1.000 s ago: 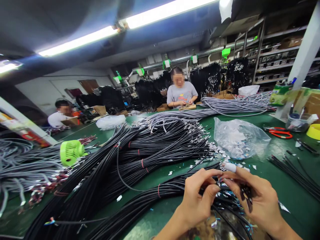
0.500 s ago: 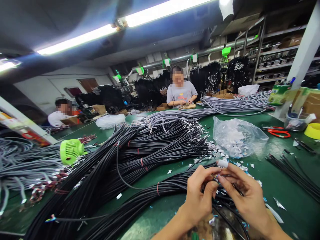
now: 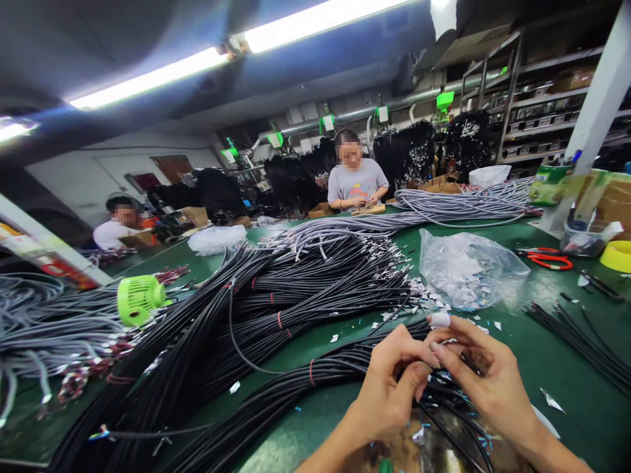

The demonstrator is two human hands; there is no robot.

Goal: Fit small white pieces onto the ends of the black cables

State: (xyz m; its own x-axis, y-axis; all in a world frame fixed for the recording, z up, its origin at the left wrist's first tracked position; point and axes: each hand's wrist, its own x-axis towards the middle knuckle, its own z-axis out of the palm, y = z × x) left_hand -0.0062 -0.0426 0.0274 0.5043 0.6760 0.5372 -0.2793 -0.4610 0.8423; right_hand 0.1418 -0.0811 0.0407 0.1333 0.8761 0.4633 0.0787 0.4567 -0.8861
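My left hand (image 3: 394, 378) and my right hand (image 3: 486, 371) meet at the fingertips over the near end of a bundle of black cables (image 3: 340, 368) tied with a red band. Both hands are closed in a pinch. What lies between the fingertips is too small and hidden to name. A white wrap (image 3: 440, 320) covers one fingertip of my right hand. Beneath my hands are black cable ends (image 3: 446, 420) with thin blue and white bits. Larger banded bundles of black cable (image 3: 305, 309) stretch across the green table (image 3: 276, 414) to the left.
Behind my right hand lies a clear bag of white scraps (image 3: 463, 276). Red-handled pliers (image 3: 547, 258) and loose black cables (image 3: 582, 341) are at the right. A green fan (image 3: 140, 300) stands at the left. Grey cables (image 3: 444, 207) lie farther back, where a person (image 3: 357, 177) sits.
My fingertips have drawn closer together, and the small coloured bit between them no longer shows. My right hand has turned slightly. The bundles have stayed where they were.
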